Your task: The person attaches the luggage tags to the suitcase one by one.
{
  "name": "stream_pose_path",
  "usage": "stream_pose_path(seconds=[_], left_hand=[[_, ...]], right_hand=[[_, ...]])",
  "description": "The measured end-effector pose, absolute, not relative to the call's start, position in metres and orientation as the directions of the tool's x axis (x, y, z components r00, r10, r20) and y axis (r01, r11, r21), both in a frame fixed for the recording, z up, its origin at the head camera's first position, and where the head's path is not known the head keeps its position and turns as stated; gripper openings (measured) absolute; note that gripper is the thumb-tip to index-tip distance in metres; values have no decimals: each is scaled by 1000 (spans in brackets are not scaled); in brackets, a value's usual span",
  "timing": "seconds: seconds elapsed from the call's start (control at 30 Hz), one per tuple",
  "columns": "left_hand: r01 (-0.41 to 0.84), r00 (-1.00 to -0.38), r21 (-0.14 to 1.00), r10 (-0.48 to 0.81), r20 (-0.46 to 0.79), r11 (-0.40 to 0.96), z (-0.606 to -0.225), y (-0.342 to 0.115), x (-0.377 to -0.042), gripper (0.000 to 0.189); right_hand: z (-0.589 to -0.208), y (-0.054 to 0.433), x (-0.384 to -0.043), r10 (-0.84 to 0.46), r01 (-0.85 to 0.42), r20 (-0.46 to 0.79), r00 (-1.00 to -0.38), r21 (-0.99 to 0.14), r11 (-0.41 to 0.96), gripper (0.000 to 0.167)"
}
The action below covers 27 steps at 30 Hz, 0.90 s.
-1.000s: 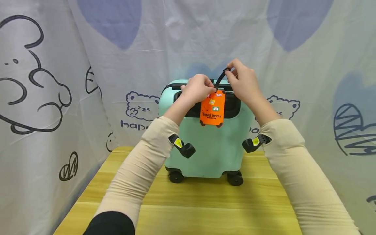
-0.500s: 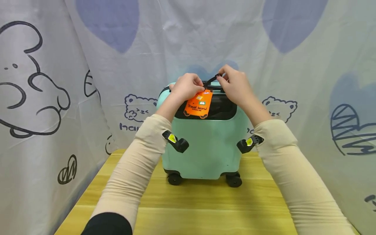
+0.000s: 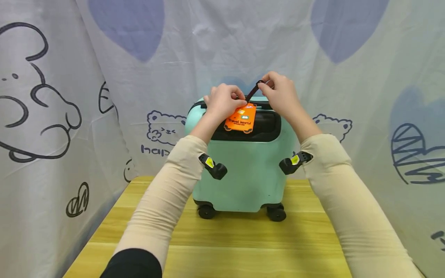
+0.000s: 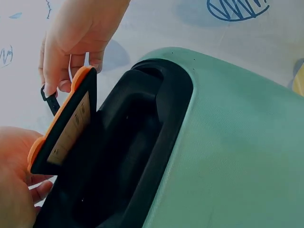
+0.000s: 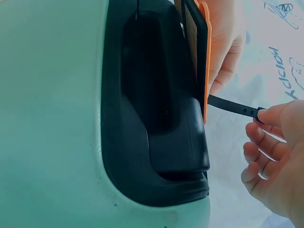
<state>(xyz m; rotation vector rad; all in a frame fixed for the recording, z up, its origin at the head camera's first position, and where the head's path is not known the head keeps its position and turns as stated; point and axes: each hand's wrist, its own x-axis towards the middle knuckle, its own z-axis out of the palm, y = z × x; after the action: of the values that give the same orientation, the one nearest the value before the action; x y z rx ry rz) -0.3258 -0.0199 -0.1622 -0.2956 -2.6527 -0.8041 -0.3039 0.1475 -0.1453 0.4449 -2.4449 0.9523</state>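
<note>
An orange luggage tag printed "Travel World" hangs in front of the black handle recess of a mint-green suitcase. My left hand pinches the tag near its top edge, where the black strap begins. The strap's buckle end is pinched between thumb and fingers of my right hand, up and to the right of the tag. In the left wrist view the tag's black back shows a paper insert. The suitcase's carry handle lies beside the tag in the right wrist view.
The suitcase stands upright on black wheels on a wood-grain table. Behind and at both sides hangs a pale curtain with hearts and cartoon drawings. Small black wrist cameras are strapped to both sleeves.
The tag has shifted left and up compared with a second ago and now tilts. Between those moments the strap lay flatter; my right hand has since raised its buckle end. Both hands keep their pinch.
</note>
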Motion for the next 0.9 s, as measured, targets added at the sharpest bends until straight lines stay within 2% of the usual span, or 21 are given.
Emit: stream_pose_path(seconds=[0.27,0.57,0.7,0.9], left_hand=[[341,-899,474,133,417,812,-164,-22,-331,18],[371,-920,509,230,319,777,-156,-18,-339,31],[426,-897,516,271,350,743,-155,-14,-343,34],[465,-871,537,256,420,703,-166,-16,-343,27]], right_hand=[[-143,142,-321,-64,-382,471,-880,-620,685,32],[-142,139,-335,-69,-363,393,-917,-752,550,30],[-140,142,-339,-84,-355,372,-924,-759,546,31],[-143,148,-340,-155,-349,321,-934,-742,572,34]])
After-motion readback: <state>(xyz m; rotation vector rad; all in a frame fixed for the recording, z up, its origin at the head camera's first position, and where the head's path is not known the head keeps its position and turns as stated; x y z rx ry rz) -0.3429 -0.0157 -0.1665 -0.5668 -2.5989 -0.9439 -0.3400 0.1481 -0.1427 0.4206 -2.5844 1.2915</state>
